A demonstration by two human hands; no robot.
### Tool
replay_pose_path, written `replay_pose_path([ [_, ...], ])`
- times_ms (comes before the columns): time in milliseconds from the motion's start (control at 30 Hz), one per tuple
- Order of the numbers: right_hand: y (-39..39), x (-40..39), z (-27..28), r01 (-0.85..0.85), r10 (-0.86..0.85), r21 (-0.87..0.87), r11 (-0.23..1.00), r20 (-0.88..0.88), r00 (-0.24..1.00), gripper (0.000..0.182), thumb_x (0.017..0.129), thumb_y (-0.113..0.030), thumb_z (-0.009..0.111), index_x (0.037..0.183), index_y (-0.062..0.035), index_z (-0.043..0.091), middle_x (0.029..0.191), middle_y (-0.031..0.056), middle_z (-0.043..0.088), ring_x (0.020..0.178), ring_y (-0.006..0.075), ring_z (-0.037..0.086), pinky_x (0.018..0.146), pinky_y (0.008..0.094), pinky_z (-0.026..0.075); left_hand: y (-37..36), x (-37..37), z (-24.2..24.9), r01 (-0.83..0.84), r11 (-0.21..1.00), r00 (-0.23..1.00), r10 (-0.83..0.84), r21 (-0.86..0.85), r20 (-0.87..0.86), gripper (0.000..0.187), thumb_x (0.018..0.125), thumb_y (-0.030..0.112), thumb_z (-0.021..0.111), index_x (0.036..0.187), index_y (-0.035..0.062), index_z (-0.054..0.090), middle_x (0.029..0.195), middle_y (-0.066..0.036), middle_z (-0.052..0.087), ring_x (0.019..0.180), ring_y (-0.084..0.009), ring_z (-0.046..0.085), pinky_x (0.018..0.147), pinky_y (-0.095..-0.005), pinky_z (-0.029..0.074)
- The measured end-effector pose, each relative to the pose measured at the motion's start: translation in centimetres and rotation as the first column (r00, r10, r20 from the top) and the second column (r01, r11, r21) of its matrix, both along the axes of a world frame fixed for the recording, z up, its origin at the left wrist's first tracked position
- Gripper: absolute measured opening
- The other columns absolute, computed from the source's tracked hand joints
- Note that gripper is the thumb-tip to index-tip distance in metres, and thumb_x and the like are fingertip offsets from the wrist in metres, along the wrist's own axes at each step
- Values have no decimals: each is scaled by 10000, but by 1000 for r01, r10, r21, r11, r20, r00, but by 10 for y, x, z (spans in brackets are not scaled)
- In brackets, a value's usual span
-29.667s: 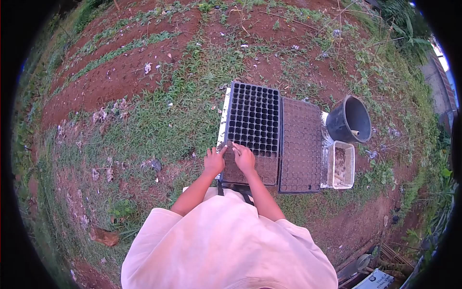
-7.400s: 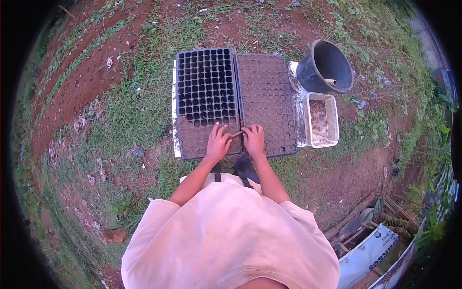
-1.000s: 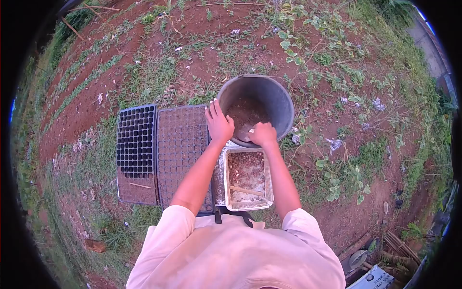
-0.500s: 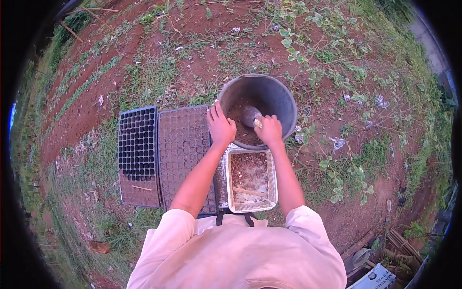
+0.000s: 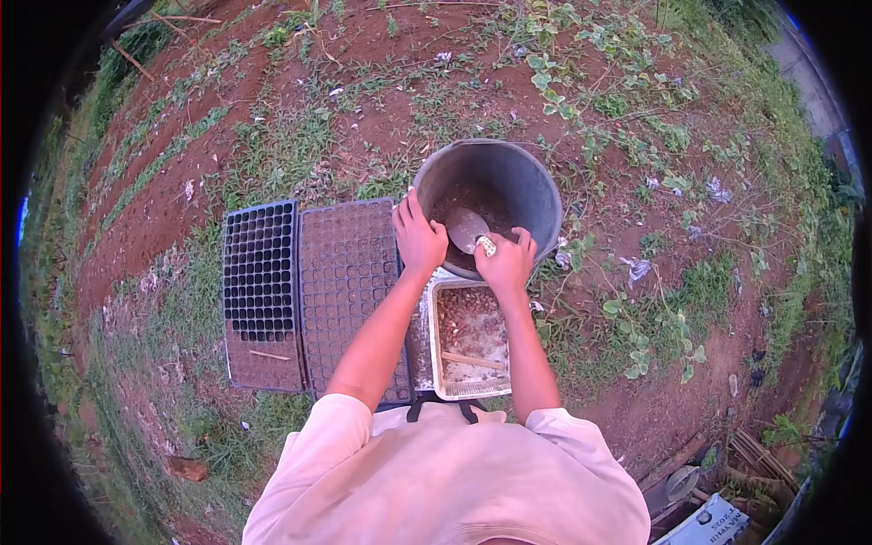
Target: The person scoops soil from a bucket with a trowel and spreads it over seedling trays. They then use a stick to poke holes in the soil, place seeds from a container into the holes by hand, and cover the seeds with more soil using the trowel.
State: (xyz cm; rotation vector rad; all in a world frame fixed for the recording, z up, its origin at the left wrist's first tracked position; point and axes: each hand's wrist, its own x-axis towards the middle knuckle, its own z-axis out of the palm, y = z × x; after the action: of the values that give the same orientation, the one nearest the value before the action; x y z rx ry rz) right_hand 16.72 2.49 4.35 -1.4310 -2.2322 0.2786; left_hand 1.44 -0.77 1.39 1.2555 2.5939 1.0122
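Observation:
A round grey bucket (image 5: pixel 536 195) with dark soil in its bottom stands in front of me. My left hand (image 5: pixel 420 238) is on the bucket's left rim, fingers pointing away from me. Inside the near right part of the bucket, my right hand (image 5: pixel 505 263) grips the pale patterned handle of a trowel (image 5: pixel 466 230). The trowel's metal blade lies against the soil, pointing left and away. Below the bucket sits a cream basket (image 5: pixel 438 363) holding small bits and a flat stick (image 5: pixel 472 361).
Left of the basket lies a soil-filled seedling tray (image 5: pixel 350 272). Beside it, another tray (image 5: pixel 261 263) has empty black cells and a soil-filled near end with a thin stick. Weeds and leafy vines cover the surrounding red soil. Boards and scrap lie at the lower right.
My right hand has moved slightly toward me, and the trowel blade has turned, showing more of its face. My left hand has barely moved on the rim.

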Motion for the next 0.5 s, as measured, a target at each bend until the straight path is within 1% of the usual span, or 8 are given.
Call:
replay_pose_path([
  [33, -2, 2, 0, 3, -3, 3, 1000, 1, 1000, 337, 740, -283, 649, 947, -34, 742, 828, 177, 703, 1073, 321, 541, 991, 423, 350, 0, -1, -1, 3, 1000, 1000, -3, 3, 1, 763, 782, 95, 574, 1458, 36, 225, 1369, -227, 373, 1286, -461, 328, 1055, -528, 341],
  [100, -6, 5, 1, 4, -1, 64, 998, -36, 999, 329, 740, -278, 648, 931, -29, 749, 820, 177, 705, 1134, 318, 490, 1053, 454, 268, -1, -1, -3, 13, 999, 1000, -12, 50, -13, 753, 788, 98, 567, 1458, 35, 229, 1371, -233, 373, 1286, -464, 326, 1062, -531, 330],
  [233, -8, 8, 5, 23, -22, 46, 999, -36, 999, 326, 749, -276, 650, 948, -36, 745, 816, 168, 708, 1141, 325, 488, 1067, 480, 243, -5, 0, -6, 17, 998, 999, -15, 68, -34, 735, 794, 97, 556, 1454, 30, 238, 1376, -241, 368, 1278, -471, 330, 1069, -537, 319],
  [300, 1, 7, 6, -34, 29, 81, 996, 63, 998, 307, 765, -278, 651, 934, -38, 739, 821, 166, 707, 1162, 335, 472, 1075, 503, 221, -6, 0, -8, 36, 996, 997, -30, 85, -72, 723, 799, 92, 545, 1451, 18, 241, 1384, -247, 362, 1271, -482, 333, 1076, -539, 310],
  [333, 5, 6, 5, -32, 26, 83, 996, 65, 998, 307, 765, -278, 651, 934, -38, 739, 821, 166, 707, 1162, 335, 472, 1075, 503, 221, -6, 0, -8, 38, 995, 997, -32, 87, -70, 723, 799, 92, 545, 1451, 18, 241, 1384, -247, 362, 1271, -482, 333, 1076, -539, 310],
  [400, 14, 3, 2, -38, 31, 28, 999, 220, 975, 244, 757, -254, 679, 905, -73, 747, 868, 146, 712, 1176, 326, 467, 1066, 467, 242, -6, 0, -8, 44, 995, 997, -38, 94, -60, 716, 804, 94, 541, 1447, 5, 240, 1386, -246, 360, 1268, -486, 336, 1077, -540, 308],
  [433, 17, 2, 1, -38, 31, 28, 999, 219, 975, 244, 757, -254, 679, 905, -73, 747, 868, 146, 712, 1176, 326, 467, 1066, 467, 242, -5, 0, -6, 44, 995, 997, -38, 93, -61, 716, 804, 94, 541, 1447, 5, 240, 1386, -246, 360, 1268, -486, 336, 1077, -540, 308],
  [500, 20, 0, -4, -70, 86, -72, 995, 250, 964, 244, 781, -259, 674, 912, -64, 741, 873, 164, 708, 1167, 352, 478, 1052, 443, 277, -7, 0, -4, 45, 997, 999, -44, 62, -23, 720, 805, 92, 542, 1448, 1, 234, 1376, -250, 361, 1263, -482, 339, 1077, -539, 308],
])
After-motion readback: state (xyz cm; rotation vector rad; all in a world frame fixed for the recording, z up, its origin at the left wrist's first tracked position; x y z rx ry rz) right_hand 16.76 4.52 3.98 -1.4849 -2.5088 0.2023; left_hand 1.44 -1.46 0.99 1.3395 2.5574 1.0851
